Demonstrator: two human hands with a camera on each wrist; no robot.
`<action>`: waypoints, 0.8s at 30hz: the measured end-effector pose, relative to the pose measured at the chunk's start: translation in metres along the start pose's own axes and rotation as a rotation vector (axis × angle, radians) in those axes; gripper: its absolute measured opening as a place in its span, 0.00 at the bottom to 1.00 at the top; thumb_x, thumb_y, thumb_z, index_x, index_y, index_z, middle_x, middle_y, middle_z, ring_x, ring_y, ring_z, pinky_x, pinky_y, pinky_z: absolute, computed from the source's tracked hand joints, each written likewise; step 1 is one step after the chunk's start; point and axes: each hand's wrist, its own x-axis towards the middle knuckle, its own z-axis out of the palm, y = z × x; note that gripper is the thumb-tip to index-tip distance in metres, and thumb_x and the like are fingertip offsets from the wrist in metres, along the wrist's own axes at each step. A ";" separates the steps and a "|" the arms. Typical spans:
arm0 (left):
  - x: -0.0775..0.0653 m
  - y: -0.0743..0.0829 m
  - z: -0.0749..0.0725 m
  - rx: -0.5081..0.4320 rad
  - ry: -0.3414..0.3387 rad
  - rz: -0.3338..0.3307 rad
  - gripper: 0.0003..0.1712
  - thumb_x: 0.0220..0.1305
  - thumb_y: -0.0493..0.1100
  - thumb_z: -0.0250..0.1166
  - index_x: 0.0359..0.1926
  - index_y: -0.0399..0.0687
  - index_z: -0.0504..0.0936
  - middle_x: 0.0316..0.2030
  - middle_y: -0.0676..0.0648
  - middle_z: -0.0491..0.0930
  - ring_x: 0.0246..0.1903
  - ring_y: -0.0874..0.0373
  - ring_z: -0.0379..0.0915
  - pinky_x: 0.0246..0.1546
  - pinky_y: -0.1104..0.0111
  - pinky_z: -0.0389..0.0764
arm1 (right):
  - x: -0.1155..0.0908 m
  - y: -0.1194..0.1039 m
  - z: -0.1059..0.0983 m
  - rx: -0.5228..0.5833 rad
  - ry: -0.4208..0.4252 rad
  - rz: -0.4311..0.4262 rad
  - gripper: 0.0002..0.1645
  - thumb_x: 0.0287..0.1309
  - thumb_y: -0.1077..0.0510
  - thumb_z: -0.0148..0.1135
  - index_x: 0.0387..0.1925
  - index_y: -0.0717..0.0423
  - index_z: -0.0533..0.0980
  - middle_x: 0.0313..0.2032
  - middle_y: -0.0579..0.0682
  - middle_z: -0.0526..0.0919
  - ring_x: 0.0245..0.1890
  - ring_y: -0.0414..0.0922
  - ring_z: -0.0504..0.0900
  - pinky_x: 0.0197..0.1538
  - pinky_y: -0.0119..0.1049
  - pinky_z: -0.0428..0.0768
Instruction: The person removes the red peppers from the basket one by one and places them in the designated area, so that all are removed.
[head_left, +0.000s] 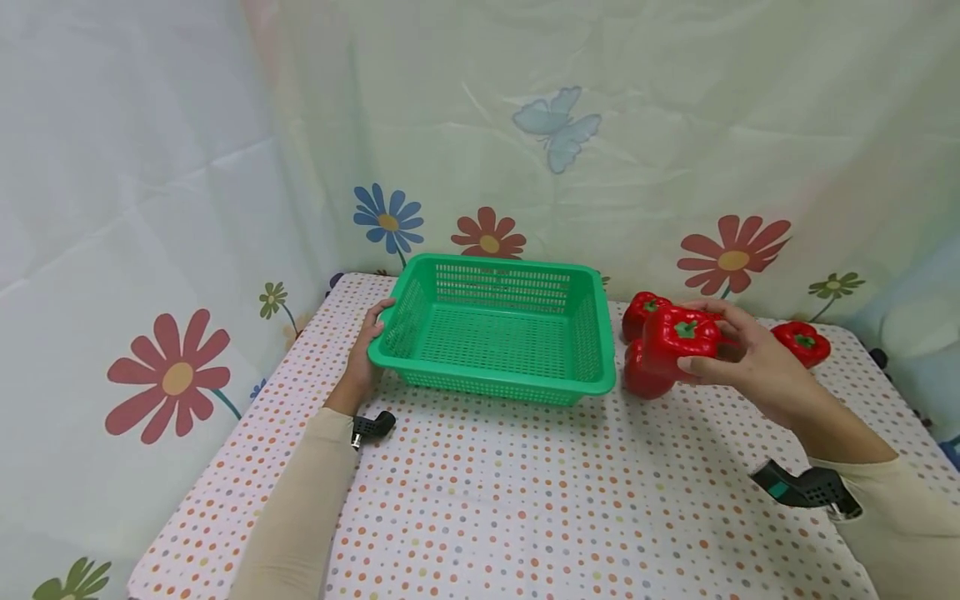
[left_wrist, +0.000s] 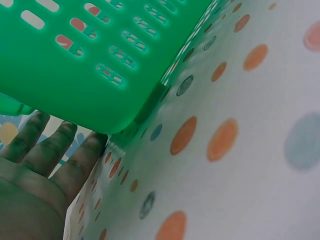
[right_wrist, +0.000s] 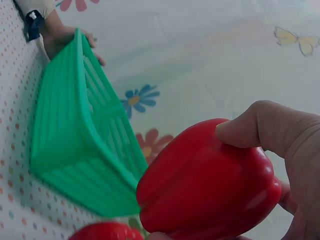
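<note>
In the head view my right hand (head_left: 772, 367) grips a red bell pepper (head_left: 678, 337), lifted off the table, its green stem facing up. Right wrist view: the thumb presses the glossy side of this pepper (right_wrist: 207, 180). My left hand (head_left: 365, 354) touches the left end of an empty green plastic basket (head_left: 495, 385). Its fingers (left_wrist: 75, 167) look straight, with the tips against the basket's outer wall (left_wrist: 75, 100). Two more red peppers, one nearer (head_left: 645, 379) and one farther back (head_left: 637, 310), stand beside the basket's right end, partly hidden by the held one.
Another red pepper (head_left: 802, 343) lies behind my right wrist. A dotted white cloth (head_left: 480, 500) covers the table. Flowered curtains (head_left: 637, 167) hang behind it and along the left side. Both wrists wear black devices, such as the right one (head_left: 810, 487).
</note>
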 end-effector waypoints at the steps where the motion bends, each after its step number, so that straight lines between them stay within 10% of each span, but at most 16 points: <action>1: 0.000 0.000 0.000 0.002 0.000 -0.003 0.29 0.72 0.49 0.36 0.73 0.60 0.52 0.73 0.45 0.49 0.68 0.46 0.53 0.63 0.56 0.60 | -0.004 0.007 -0.004 -0.009 0.018 0.001 0.53 0.57 0.56 0.69 0.76 0.40 0.48 0.68 0.62 0.57 0.59 0.56 0.65 0.39 0.36 0.84; 6: -0.002 0.002 0.001 0.014 0.008 -0.005 0.29 0.72 0.50 0.36 0.73 0.61 0.53 0.73 0.45 0.50 0.66 0.48 0.55 0.60 0.60 0.63 | -0.015 0.040 -0.017 -0.010 0.084 0.040 0.50 0.60 0.56 0.67 0.74 0.34 0.49 0.65 0.61 0.57 0.53 0.46 0.63 0.38 0.32 0.83; 14: -0.003 0.005 0.005 0.041 0.005 -0.016 0.30 0.73 0.50 0.34 0.74 0.60 0.51 0.73 0.44 0.49 0.67 0.46 0.54 0.61 0.58 0.62 | -0.016 0.079 -0.025 -0.008 0.157 0.131 0.53 0.62 0.53 0.65 0.77 0.53 0.43 0.68 0.75 0.49 0.60 0.73 0.56 0.34 0.34 0.84; 24: -0.003 0.005 0.005 0.040 0.004 -0.009 0.30 0.73 0.51 0.34 0.75 0.59 0.50 0.74 0.44 0.48 0.68 0.46 0.53 0.61 0.59 0.62 | -0.007 0.109 -0.018 0.040 0.122 0.190 0.51 0.64 0.52 0.63 0.75 0.59 0.43 0.67 0.75 0.50 0.60 0.73 0.57 0.37 0.41 0.85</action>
